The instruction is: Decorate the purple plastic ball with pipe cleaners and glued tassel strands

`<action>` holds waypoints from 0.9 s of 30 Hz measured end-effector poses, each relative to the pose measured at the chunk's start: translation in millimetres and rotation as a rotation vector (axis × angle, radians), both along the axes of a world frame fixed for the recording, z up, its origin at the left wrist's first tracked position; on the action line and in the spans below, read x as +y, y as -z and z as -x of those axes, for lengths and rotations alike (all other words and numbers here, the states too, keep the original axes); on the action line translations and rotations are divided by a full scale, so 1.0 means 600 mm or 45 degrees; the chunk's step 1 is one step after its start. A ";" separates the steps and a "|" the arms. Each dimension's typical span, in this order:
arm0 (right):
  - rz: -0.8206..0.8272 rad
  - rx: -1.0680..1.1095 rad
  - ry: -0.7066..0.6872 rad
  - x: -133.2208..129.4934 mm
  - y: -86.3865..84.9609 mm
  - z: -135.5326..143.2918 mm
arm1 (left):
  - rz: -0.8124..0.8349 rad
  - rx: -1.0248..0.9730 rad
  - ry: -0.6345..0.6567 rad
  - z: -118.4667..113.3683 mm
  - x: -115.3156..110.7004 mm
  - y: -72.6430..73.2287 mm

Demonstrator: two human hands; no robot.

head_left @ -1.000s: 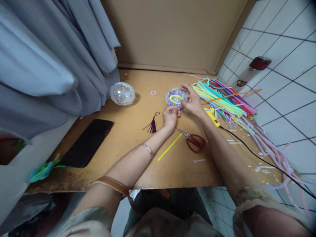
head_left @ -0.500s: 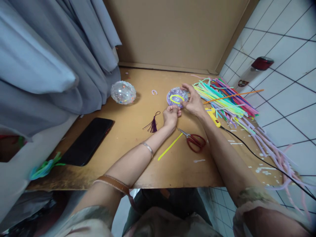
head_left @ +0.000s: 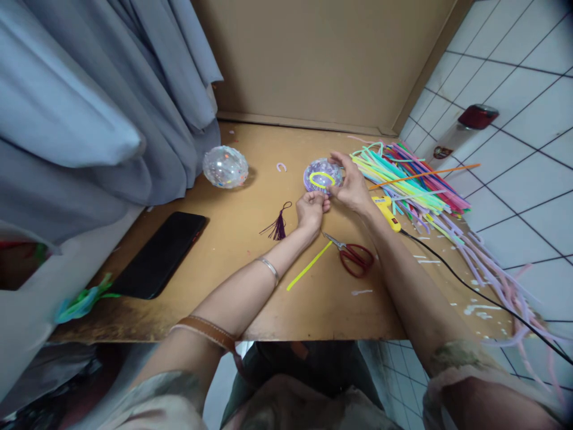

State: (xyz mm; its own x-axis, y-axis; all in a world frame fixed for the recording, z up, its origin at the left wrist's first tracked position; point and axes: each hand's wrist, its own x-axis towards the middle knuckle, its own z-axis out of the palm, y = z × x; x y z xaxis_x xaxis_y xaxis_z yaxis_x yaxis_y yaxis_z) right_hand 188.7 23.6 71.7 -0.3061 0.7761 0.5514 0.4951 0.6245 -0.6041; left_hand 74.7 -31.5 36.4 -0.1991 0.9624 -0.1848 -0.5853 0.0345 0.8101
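A clear plastic ball with a purple lining (head_left: 308,166) rests on the table, and a ring of yellow pipe cleaner (head_left: 323,184) lies on its near side. My right hand (head_left: 353,186) grips the ball from the right, index finger over the far edge and thumb near the ring. At the ball's near edge is my left hand (head_left: 310,210), its fingers curled and pinched; what they hold is hidden. Close by lie a dark purple tassel (head_left: 279,227), red-handled scissors (head_left: 355,258) and a straight yellow pipe cleaner piece (head_left: 308,266).
A second clear ball (head_left: 225,167) sits back left, with a small pale pink curved piece (head_left: 281,167) to its right. A black phone (head_left: 161,254) lies at left. On the right are a pile of coloured pipe cleaners (head_left: 412,176) and a yellow glue gun (head_left: 388,215) with a black cord.
The yellow pipe cleaner on the ball looked open at its right end and now shows as a fuller ring. Both hands stay nearly in place; the view shifts slightly.
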 end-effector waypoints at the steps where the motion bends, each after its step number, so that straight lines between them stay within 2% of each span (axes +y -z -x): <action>1: -0.005 -0.004 0.002 0.000 0.000 0.000 | -0.004 0.003 0.002 0.000 0.000 0.001; 20: -0.064 -0.080 0.019 -0.006 0.001 0.006 | 0.004 -0.001 0.010 0.001 0.003 0.002; 27: -0.151 -0.135 0.070 -0.005 0.007 0.006 | 0.011 -0.020 0.003 0.000 0.000 -0.003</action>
